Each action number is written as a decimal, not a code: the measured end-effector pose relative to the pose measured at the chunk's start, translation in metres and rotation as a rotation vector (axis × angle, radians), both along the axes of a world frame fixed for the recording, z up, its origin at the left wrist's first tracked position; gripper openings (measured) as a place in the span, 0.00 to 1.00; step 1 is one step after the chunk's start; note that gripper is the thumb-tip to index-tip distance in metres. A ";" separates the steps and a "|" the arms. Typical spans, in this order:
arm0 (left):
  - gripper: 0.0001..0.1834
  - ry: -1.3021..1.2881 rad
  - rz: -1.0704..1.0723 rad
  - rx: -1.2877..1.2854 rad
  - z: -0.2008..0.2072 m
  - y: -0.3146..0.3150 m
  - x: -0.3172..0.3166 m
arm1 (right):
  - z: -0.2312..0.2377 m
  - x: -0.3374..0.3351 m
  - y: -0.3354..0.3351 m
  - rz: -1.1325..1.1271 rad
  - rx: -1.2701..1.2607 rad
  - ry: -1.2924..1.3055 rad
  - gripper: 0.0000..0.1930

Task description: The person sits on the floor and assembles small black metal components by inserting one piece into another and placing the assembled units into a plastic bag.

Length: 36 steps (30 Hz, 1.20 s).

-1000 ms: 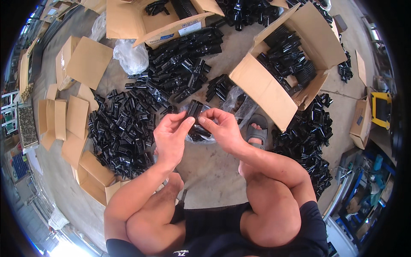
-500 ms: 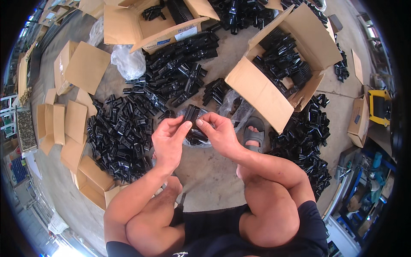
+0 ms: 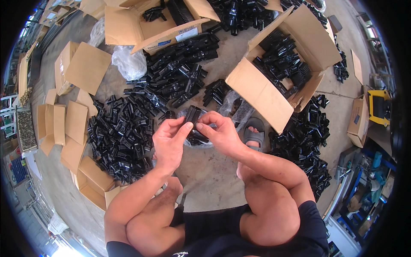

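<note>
Between my two hands is a pair of short black tube fittings (image 3: 193, 114), held side by side above the floor. My left hand (image 3: 170, 138) grips them from the left, its thumb pressed on the near end. From the right, my right hand (image 3: 220, 132) pinches the same fittings with thumb and fingers. Under them lies a clear plastic bag (image 3: 201, 144) with more black parts in it, partly hidden by my hands. A heap of loose black fittings (image 3: 122, 139) spreads to the left of my left hand.
An open cardboard box (image 3: 263, 96) of stacked black fittings stands at the right, with another open box (image 3: 122, 31) at the far left. More black fittings (image 3: 304, 145) lie along the right. Flattened cardboard (image 3: 75, 132) is at the left. My sandalled foot (image 3: 254, 132) is beside the bag.
The fittings have turned very slightly between my fingers, and my right fingers have shifted a little up and over them. Everything else looks the same.
</note>
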<state>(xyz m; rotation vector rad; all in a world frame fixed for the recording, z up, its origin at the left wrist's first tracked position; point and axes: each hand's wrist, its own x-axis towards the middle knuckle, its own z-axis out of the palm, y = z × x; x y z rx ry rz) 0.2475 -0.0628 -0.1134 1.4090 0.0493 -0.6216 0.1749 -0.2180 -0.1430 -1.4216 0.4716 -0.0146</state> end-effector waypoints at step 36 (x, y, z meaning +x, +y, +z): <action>0.12 0.003 -0.015 -0.012 -0.002 -0.001 0.001 | 0.002 0.002 -0.005 0.053 0.008 0.047 0.11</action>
